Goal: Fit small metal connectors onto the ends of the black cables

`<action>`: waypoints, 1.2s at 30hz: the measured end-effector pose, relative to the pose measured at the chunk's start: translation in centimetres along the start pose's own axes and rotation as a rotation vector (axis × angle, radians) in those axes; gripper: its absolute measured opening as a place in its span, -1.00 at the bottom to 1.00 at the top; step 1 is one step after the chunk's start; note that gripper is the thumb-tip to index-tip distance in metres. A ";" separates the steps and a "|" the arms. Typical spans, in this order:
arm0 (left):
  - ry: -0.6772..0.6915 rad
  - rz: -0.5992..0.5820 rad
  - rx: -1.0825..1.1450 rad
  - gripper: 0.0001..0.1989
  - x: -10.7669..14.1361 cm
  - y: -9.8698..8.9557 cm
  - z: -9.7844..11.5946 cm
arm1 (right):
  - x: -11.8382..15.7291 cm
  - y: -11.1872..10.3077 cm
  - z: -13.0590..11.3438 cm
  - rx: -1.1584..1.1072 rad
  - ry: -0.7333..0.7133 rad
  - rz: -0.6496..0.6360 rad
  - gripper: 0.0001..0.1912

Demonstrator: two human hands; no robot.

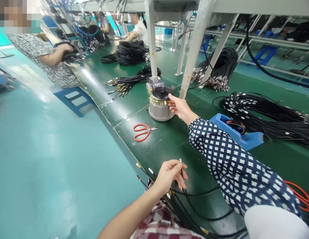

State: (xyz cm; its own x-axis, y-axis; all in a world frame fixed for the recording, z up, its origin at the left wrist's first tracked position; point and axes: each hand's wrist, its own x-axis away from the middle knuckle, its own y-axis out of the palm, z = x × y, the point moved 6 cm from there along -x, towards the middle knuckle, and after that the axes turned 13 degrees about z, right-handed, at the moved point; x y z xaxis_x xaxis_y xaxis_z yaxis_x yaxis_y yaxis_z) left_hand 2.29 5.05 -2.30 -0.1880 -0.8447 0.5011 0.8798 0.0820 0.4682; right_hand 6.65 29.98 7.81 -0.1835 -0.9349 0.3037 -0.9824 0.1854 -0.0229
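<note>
My left hand (170,174) is closed on the end of a black cable (183,181), pinching it between thumb and fingers near the table's front edge. More black cables run below it across my lap. Farther off, my right hand (179,107) is at the right side of a round grey dispenser (161,111) with a black top and small yellow tabs round its rim. Thumb and fingers come together at that rim; what is between them is too small to name. Red-handled scissors (142,132) lie on the green table (124,114), left of and nearer than the dispenser.
A blue tape holder (251,141) and a large cable coil (259,109) are at the right. White posts (194,49) rise behind the dispenser. Cable bundles (130,53) lie farther back. A person (44,56) works at the far left beside a blue stool (74,99).
</note>
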 end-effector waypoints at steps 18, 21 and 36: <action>0.145 -0.025 -0.093 -0.60 3.8 0.7 2.5 | 14.5 -8.5 1.1 0.247 -0.206 -0.460 -0.79; 0.135 -0.025 -0.159 -0.57 5.6 1.7 3.1 | 18.1 -12.4 5.5 0.254 -0.038 -0.533 -0.71; 0.057 -0.091 -0.163 -0.55 6.9 3.2 1.6 | 21.1 -15.2 7.3 0.295 -0.166 -0.580 -0.85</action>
State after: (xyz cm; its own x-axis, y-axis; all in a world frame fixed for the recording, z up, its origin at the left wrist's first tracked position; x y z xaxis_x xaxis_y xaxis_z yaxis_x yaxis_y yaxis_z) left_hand 3.09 0.33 3.80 -0.2490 -0.8738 0.4177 0.9203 -0.0791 0.3832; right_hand 17.42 5.24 7.62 0.3974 -0.8968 0.1948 -0.8876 -0.4295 -0.1666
